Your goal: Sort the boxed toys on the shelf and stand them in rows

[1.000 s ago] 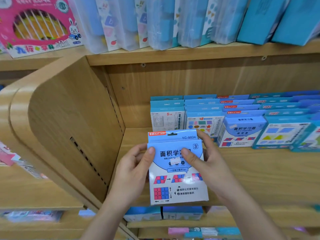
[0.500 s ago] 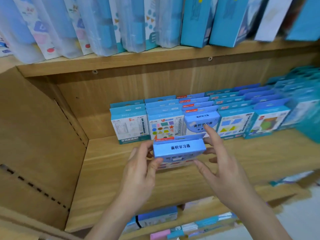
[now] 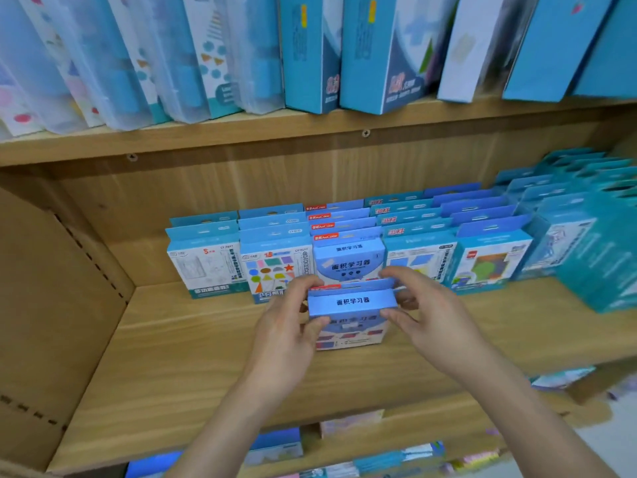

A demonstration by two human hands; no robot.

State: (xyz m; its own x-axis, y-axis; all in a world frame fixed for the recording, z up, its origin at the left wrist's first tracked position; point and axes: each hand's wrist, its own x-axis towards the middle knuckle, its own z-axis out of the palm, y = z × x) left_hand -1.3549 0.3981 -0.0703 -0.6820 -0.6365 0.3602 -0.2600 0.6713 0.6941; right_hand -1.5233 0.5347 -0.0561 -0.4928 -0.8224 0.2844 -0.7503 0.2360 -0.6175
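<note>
Grip of left hand [image 3: 287,326] and right hand [image 3: 436,313] pinched a blue box [image 3: 351,301] upright.
Its smooth card top read "面积学习器"; wooden shelf [image 3: 193,367] beneath.

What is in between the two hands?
In the head view, an upright blue boxed toy, gripped by the left hand and the right hand, on the shelf.

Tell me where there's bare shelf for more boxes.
Bare board lies between the side panel and the white box heading the leftmost row, and along the front edge beside the blue box that the left hand and right hand hold. From white box to teal boxes, rows stand packed side by side.
</note>
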